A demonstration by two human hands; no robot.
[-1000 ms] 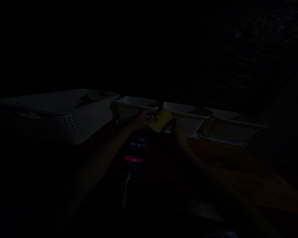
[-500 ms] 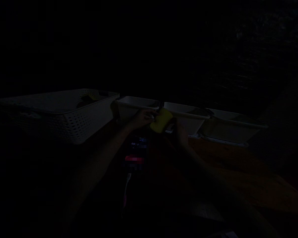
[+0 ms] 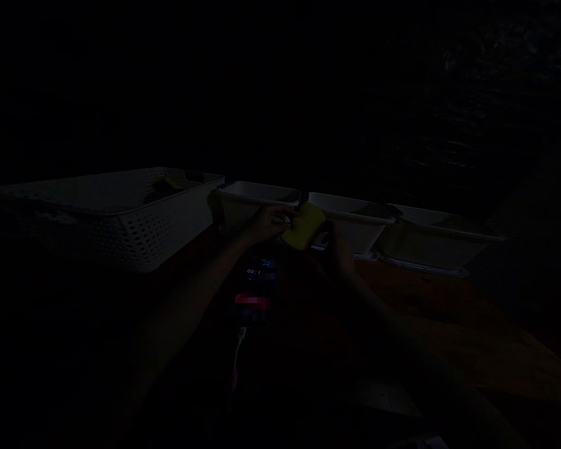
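Observation:
The scene is very dark. A yellow sponge (image 3: pixel 303 226), curved in at its sides, is held tilted in front of the small bins. My left hand (image 3: pixel 265 224) grips its left edge, with fingers over the upper side and the thumb lower down. Close to the sponge's right edge is my right hand (image 3: pixel 340 251); its dim fingers look bent and apart, and I cannot make out whether they touch the sponge. Below my hands lies a phone (image 3: pixel 252 290) with a lit screen, a white cable (image 3: pixel 237 349) running from its lower end.
A large white perforated basket (image 3: pixel 168 231) stands at the left, with a yellow-and-dark item (image 3: pixel 167 184) inside. Three white bins line the back: a left one (image 3: pixel 236 209), a middle one (image 3: pixel 362 231) and a right one (image 3: pixel 439 249). They stand on a brown wooden table (image 3: pixel 449 337).
Almost nothing differs. The fingers of my right hand have shifted slightly beside the sponge, while my left hand and the sponge stay in about the same place.

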